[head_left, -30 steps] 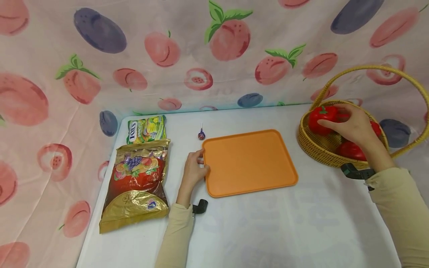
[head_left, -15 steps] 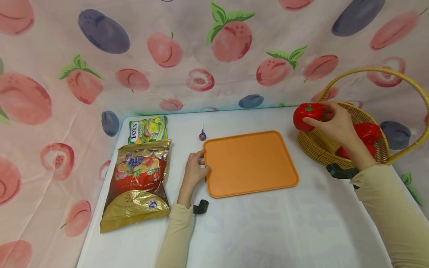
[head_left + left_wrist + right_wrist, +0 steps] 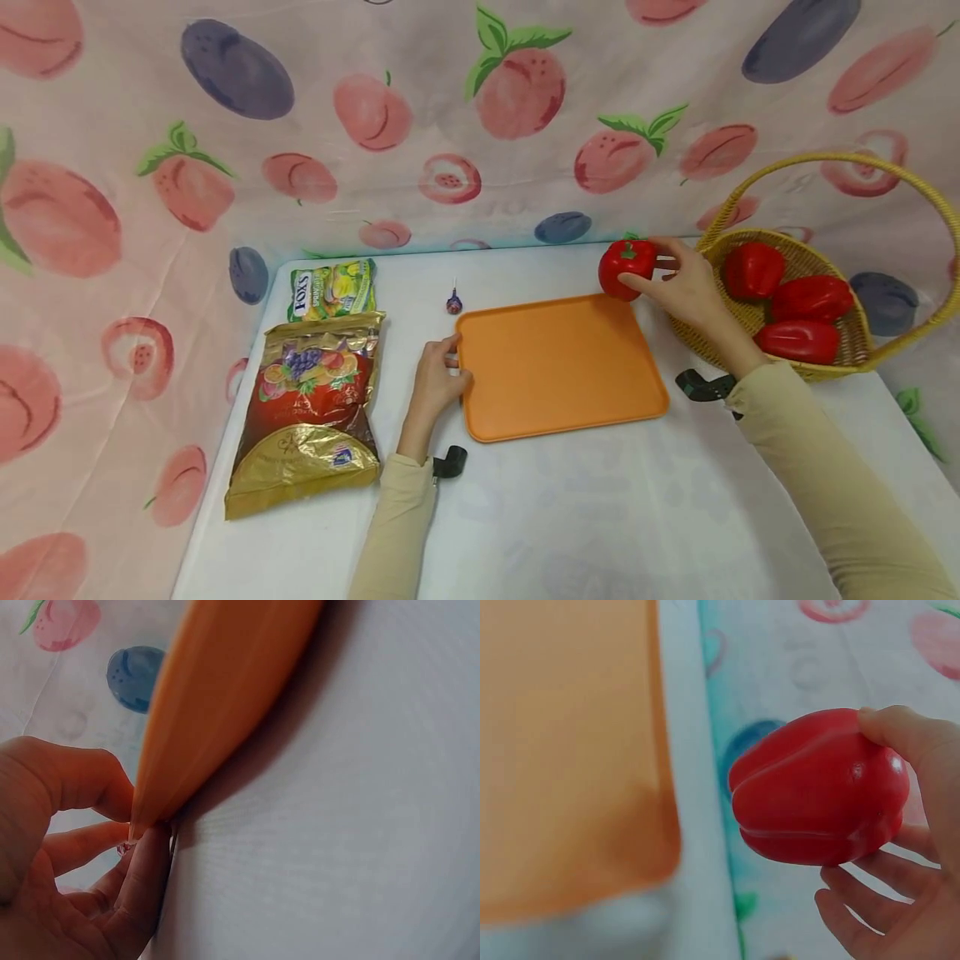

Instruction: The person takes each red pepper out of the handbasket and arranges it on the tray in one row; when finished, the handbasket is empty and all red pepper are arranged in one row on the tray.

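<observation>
Beige sleeves (image 3: 397, 517) are noted nearest the viewer, worn on both forearms above a white table (image 3: 600, 517), with a black camera (image 3: 450, 462) strapped at each wrist. Along the left side, a gold and red bag (image 3: 303, 417), printed with fruit, is laid flat. Between bag and tray, the left hand (image 3: 435, 383) is positioned; the left edge of the orange tray (image 3: 562, 367) is pinched by its thumb and fingers, as is confirmed in the left wrist view. To the right of the tray, a wicker basket (image 3: 696, 340) with a raised handle is placed, and three red peppers (image 3: 812, 297) are contained in it.

By the right hand (image 3: 686, 287), a fourth specimen, the red bell pepper (image 3: 628, 268), is grasped between thumb and fingers. It is held at the tray's far right corner, partly across the rim in the head view; its height above the surface cannot be judged. Just beyond the tray's far left corner, a wrapped lollipop (image 3: 454, 303) is observed. A green and yellow packet (image 3: 332, 290), marked FOX'S, is found just beyond the bag. Farthest back, a fruit-printed cloth (image 3: 450, 108) is hung.
</observation>
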Available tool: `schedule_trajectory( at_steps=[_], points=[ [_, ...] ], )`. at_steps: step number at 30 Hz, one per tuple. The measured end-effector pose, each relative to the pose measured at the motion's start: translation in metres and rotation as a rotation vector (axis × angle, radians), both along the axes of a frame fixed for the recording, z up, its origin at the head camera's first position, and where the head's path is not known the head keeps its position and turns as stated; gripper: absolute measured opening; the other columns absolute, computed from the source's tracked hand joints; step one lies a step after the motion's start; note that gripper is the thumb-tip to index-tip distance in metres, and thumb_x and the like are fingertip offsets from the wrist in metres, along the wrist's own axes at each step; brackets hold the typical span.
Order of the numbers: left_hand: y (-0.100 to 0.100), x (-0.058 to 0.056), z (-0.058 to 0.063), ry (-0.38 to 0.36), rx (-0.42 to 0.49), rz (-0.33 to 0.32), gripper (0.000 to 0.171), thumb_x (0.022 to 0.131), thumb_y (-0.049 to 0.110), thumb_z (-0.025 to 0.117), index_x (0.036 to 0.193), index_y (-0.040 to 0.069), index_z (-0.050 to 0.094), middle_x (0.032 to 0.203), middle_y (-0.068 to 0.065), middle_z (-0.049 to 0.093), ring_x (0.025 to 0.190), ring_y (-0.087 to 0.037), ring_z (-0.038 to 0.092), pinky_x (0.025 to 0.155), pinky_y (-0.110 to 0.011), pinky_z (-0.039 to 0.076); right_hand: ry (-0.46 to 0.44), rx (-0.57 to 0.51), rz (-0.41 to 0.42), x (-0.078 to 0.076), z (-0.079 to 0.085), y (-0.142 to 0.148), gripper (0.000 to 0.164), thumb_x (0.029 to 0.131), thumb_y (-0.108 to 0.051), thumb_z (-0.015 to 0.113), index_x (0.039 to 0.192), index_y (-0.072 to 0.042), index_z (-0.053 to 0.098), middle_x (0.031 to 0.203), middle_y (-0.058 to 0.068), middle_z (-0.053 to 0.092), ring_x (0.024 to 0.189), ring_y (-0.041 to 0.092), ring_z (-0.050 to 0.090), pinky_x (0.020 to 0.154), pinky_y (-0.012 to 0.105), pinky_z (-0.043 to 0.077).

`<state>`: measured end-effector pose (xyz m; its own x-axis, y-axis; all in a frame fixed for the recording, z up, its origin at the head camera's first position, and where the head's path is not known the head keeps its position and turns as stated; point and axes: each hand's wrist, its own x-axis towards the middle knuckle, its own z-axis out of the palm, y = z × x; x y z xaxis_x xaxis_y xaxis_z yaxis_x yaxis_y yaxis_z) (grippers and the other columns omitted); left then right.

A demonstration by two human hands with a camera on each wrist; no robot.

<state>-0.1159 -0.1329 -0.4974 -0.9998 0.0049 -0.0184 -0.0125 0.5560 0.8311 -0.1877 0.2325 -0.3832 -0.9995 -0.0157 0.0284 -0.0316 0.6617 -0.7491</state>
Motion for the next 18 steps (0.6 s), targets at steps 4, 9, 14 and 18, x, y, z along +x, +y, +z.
schedule_trajectory(
  at_steps=[4,9,14,18],
  points=[
    [-0.001,0.001,0.000,0.002,0.008,-0.001,0.064,0.076,-0.004,0.069,0.138,-0.002,0.053,0.115,-0.019,0.055,0.088,-0.026,0.062,0.077,-0.035,0.053,0.002,-0.027,0.033,-0.005,-0.017,-0.020,0.082,0.082,-0.047,0.077,0.146,-0.008,0.043,0.139,0.018,0.051,0.121,0.041,0.051,0.094,0.055,0.047],
    [-0.001,0.002,-0.001,0.005,0.016,-0.004,0.064,0.075,-0.005,0.068,0.138,-0.002,0.054,0.114,-0.019,0.055,0.087,-0.025,0.061,0.075,-0.034,0.053,0.017,-0.033,0.059,-0.010,-0.029,-0.037,0.079,0.080,-0.043,0.079,0.143,-0.007,0.046,0.138,0.017,0.053,0.120,0.039,0.053,0.090,0.054,0.050],
    [-0.001,0.002,0.001,0.013,0.020,-0.008,0.064,0.075,-0.005,0.068,0.137,-0.003,0.054,0.114,-0.019,0.054,0.087,-0.025,0.061,0.076,-0.034,0.053,0.018,-0.044,0.074,-0.012,-0.033,-0.047,0.078,0.080,-0.041,0.080,0.142,-0.006,0.047,0.137,0.016,0.053,0.119,0.037,0.053,0.090,0.053,0.050],
    [-0.002,0.001,0.003,0.005,0.024,-0.008,0.064,0.075,-0.005,0.068,0.138,-0.003,0.053,0.115,-0.020,0.054,0.088,-0.026,0.062,0.078,-0.036,0.053,0.005,-0.068,0.090,-0.013,-0.034,-0.053,0.078,0.080,-0.040,0.080,0.141,-0.006,0.047,0.137,0.015,0.053,0.119,0.035,0.053,0.089,0.051,0.051]
  ],
)
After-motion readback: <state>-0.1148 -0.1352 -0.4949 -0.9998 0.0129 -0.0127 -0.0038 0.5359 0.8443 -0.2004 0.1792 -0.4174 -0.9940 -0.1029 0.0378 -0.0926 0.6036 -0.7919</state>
